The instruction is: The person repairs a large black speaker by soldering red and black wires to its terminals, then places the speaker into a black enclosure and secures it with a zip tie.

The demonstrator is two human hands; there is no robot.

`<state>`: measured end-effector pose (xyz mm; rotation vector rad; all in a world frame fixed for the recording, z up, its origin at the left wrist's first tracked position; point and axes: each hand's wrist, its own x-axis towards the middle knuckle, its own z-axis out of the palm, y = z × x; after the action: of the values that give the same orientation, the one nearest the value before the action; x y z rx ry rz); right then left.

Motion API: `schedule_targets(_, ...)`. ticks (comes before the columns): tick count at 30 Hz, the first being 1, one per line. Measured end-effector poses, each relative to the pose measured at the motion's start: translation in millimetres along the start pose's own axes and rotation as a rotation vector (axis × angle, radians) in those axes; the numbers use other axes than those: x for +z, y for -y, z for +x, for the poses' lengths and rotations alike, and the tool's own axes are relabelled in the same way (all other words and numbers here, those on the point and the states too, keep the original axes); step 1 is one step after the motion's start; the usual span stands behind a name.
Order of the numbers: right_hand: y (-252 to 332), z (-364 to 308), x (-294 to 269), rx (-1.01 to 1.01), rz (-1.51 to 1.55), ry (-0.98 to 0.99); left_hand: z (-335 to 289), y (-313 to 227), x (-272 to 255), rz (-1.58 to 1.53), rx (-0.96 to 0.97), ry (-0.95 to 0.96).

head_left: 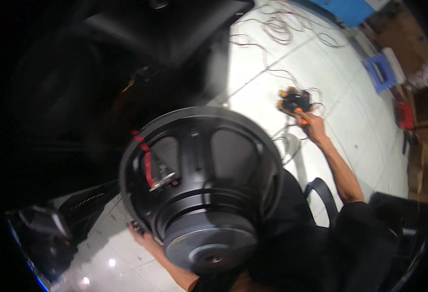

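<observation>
A large black speaker driver [199,160] rests magnet-side up across my lap, its round magnet [211,243] nearest me. Red wire [148,165] runs from its rim to the terminal on its frame. My left hand [143,238] is closed at the driver's lower left rim, with the fingers partly hidden. Out to the right, my right hand [314,127] grips an orange-handled tool [301,117] whose exact kind I cannot make out. The tool is beside a black device with yellowish parts [297,100] on the floor, with thin wires around it.
Thin wires [277,29] lie in loops over the white tiled floor [343,131]. Dark speaker cabinets [165,29] stand at the upper left. A blue-and-white plastic stool [382,70] and a red object [405,116] are at the right. A black strap-like loop [323,192] is by my leg.
</observation>
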<state>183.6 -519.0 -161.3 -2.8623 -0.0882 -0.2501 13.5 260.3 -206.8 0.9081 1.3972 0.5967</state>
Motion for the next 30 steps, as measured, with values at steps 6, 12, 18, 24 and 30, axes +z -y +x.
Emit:
schedule_targets(6,-7,23,38,-0.179,-0.224,0.086,23,40,-29,-0.023,0.020,0.126)
schedule_targets(12,-36,20,65,-0.225,-0.270,0.253,38,60,-21,-0.043,-0.197,0.044)
schedule_targets(18,-20,31,63,-0.193,-0.365,0.387,39,81,-15,-0.093,-0.221,0.086)
schedule_targets(24,-9,39,41,-0.202,-0.326,0.390,38,101,-9,-0.040,-0.173,-0.006)
schedule_targets(30,55,63,-6,-0.195,-0.184,0.314,29,98,-9,0.101,-0.143,-0.053)
